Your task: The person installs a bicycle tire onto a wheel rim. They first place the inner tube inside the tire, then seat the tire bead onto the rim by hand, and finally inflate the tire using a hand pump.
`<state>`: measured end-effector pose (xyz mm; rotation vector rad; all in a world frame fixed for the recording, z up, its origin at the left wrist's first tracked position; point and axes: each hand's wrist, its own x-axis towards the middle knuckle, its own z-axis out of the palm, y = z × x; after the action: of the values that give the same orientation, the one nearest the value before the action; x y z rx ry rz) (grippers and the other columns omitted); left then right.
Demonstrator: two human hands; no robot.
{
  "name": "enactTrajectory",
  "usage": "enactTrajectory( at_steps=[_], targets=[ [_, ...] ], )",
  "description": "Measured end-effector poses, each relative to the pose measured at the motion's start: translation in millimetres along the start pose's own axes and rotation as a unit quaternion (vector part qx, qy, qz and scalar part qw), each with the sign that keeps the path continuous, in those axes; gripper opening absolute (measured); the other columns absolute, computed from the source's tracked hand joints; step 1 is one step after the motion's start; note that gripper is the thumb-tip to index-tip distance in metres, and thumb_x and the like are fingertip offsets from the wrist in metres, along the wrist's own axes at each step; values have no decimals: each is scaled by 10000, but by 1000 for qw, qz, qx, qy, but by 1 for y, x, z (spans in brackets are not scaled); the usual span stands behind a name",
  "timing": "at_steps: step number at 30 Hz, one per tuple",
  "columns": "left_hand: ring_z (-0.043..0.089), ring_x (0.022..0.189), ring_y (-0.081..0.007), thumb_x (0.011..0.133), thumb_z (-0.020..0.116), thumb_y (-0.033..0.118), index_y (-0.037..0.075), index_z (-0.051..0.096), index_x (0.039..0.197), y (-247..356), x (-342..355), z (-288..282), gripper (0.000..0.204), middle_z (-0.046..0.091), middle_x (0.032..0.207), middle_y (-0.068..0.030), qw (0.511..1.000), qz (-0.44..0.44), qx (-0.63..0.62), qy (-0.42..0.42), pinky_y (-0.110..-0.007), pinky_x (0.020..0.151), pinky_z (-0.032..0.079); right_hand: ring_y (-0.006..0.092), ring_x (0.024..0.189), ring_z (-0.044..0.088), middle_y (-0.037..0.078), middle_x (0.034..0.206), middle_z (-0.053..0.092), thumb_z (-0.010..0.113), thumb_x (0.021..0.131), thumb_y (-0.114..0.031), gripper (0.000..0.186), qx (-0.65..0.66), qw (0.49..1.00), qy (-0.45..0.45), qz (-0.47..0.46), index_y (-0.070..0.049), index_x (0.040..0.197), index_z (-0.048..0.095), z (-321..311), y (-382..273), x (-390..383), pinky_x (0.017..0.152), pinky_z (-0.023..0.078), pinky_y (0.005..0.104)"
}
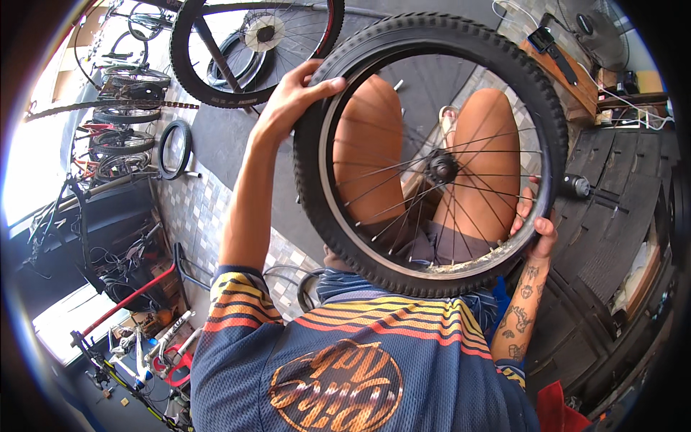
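Observation:
A bicycle wheel (331, 230) with a knobby black tyre, a silver-edged rim, thin spokes and a dark hub is held over my bare knees. My left hand (291, 104) grips the tyre at the upper left, thumb across it. My right hand (536, 227) is closed around the lower right side of the wheel, at rim and tyre. Pale residue marks the lower inside of the rim (481, 256). Just right of the wheel is a small black cylindrical object (576, 186).
Another bicycle wheel (187, 68) on a frame stands ahead. A row of bicycles (122, 140), a loose tyre (174, 164) and several frames and parts (155, 353) line the left. At right are a wooden stand (568, 86), a fan (601, 32) and dark slatted boards (604, 230).

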<state>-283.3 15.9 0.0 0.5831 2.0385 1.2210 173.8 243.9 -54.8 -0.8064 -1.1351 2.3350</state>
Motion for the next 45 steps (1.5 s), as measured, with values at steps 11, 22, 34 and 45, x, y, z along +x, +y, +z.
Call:
enactTrajectory(
  at_steps=[11, 22, 34, 45],
  targets=[
    [752, 653, -127, 959, 886, 442, -29, 711, 1200, 15, -14, -41, 557, 777, 872, -95, 983, -21, -117, -137, -281, 584, 663, 160, 640, 684, 87, 907, 629, 820, 796, -340, 860, -65, 997, -7, -32, 69, 1481, 498, 35, -29, 4, 542, 658, 318],
    [761, 646, -164, 1060, 766, 405, 22, 685, 1159, -19, -62, -43, 403, 752, 866, -66, 976, -85, -164, -118, -314, 605, 662, 93, 556, 623, 19, 808, 574, 806, 772, -402, 990, -130, 989, -62, -20, 85, 1561, 457, 56, -45, 10, 455, 579, 246],
    [711, 709, -74, 1019, 733, 654, -12, 780, 1094, 45, -16, -51, 672, 746, 834, -17, 978, 84, 130, -140, -246, 652, 575, 120, 575, 662, 52, 831, 644, 854, 699, -384, 880, -247, 964, -97, 21, 29, 1413, 550, 94, -70, 19, 522, 616, 273],
    [693, 713, -55, 1101, 668, 549, 9, 755, 1129, 67, -35, -64, 548, 747, 878, -7, 973, -36, -16, -228, -251, 612, 575, 188, 649, 713, 111, 900, 697, 853, 751, -245, 812, -259, 958, -118, 8, -20, 1470, 549, 102, -78, 16, 623, 624, 340]
  ],
)
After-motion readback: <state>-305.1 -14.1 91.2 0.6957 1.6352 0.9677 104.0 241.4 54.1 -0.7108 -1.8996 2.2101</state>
